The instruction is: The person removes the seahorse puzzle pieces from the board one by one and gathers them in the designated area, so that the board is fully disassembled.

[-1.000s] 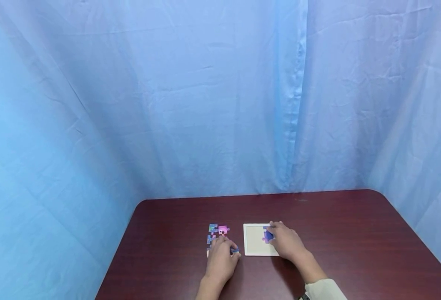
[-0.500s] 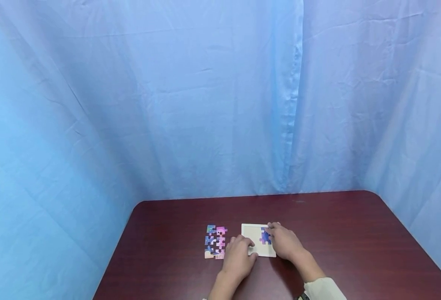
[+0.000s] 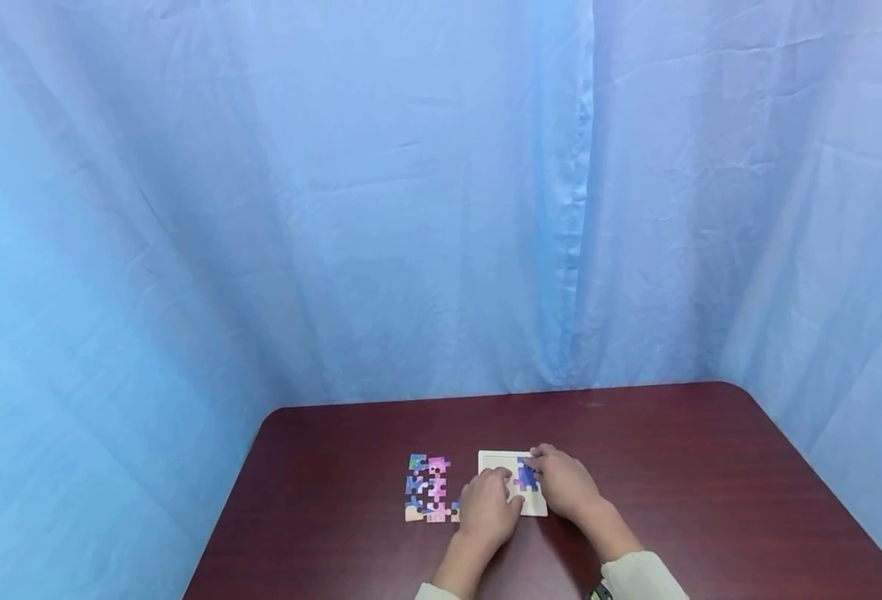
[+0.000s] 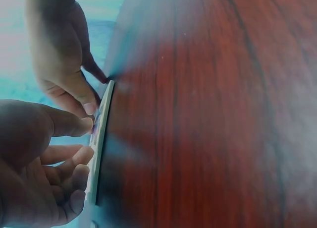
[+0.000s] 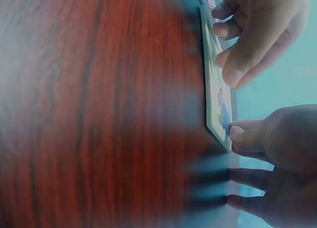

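A shallow white-rimmed puzzle tray (image 3: pixel 492 454) lies on the table, with blue-purple jigsaw pieces (image 3: pixel 527 475) at its right side. Over the tray's left part is my left hand (image 3: pixel 488 504); its fingers are loosely bent, thumb apart, and no piece shows between them in the left wrist view. At the tray's right edge, my right hand (image 3: pixel 564 481) touches the blue pieces with thumb and index finger. Its other fingers (image 5: pixel 250 177) stretch down beside the tray. Left of the tray lie several loose jigsaw pieces (image 3: pixel 438 487), pink and blue. One piece (image 3: pixel 455 511) is partly hidden by my left hand.
The dark red wooden table (image 3: pixel 336 467) reaches back to a blue curtain (image 3: pixel 411 250) that hangs behind it and on both sides. A pale sleeve (image 3: pixel 639 575) covers my right forearm, with a dark band at the wrist.
My left hand has moved right, from above the loose pieces to above the tray, uncovering the loose pieces. My right hand stays at the tray's right edge. The head view has shifted slightly.
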Action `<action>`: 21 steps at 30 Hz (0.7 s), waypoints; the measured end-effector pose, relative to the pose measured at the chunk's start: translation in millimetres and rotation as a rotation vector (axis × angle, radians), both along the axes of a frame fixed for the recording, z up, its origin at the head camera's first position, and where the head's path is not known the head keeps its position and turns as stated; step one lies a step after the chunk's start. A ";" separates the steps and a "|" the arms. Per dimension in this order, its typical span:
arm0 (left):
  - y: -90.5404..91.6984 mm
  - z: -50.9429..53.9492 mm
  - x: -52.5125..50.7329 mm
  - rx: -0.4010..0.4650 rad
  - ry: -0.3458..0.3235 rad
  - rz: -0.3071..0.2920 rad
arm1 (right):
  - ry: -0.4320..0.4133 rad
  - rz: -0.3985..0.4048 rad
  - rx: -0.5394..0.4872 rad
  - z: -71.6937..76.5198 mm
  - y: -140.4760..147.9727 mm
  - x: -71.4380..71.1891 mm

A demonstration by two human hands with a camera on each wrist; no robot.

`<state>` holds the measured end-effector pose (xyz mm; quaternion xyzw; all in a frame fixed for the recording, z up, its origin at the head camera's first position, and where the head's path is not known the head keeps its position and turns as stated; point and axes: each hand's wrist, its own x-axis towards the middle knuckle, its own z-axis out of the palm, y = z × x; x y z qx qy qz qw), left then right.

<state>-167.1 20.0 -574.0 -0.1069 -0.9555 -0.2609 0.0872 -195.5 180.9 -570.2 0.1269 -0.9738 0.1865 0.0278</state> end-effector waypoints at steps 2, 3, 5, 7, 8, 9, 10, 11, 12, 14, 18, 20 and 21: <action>3.1 -1.2 -1.9 0.004 -0.012 0.017 | 0.018 -0.008 -0.006 -2.3 -0.2 -1.6; 4.7 -1.7 -2.9 0.007 -0.015 0.023 | 0.028 -0.012 -0.009 -3.2 -0.2 -2.3; 7.5 -2.6 -4.7 0.007 -0.014 0.031 | 0.051 -0.018 -0.016 -5.2 0.0 -4.1; 9.6 -2.7 -6.4 0.003 -0.006 0.039 | 0.072 -0.021 -0.029 -6.7 0.2 -6.5; 10.3 -3.4 -7.3 -0.001 -0.006 0.045 | 0.083 -0.023 -0.034 -7.6 0.3 -7.8; 10.8 -3.7 -8.3 -0.002 -0.004 0.050 | 0.092 -0.026 -0.039 -8.1 0.1 -9.2; 11.1 -3.9 -9.0 -0.006 -0.004 0.055 | 0.099 -0.028 -0.041 -8.8 0.1 -10.8; 11.3 -3.9 -9.8 -0.006 -0.006 0.058 | 0.105 -0.033 -0.047 -9.0 0.0 -12.4; 11.5 -4.0 -10.5 -0.003 -0.013 0.062 | 0.108 -0.042 -0.053 -9.1 0.1 -13.8; 11.8 -3.0 -11.4 0.006 -0.021 0.064 | 0.111 -0.062 -0.062 -9.0 0.4 -16.2; 11.8 -0.7 -13.2 0.031 -0.048 0.064 | 0.108 -0.098 -0.081 -8.5 1.3 -19.4; 11.6 0.1 -14.0 0.039 -0.055 0.065 | 0.106 -0.104 -0.085 -8.5 2.1 -20.5; 11.6 0.5 -14.3 0.044 -0.063 0.066 | 0.106 -0.106 -0.086 -8.6 2.5 -21.2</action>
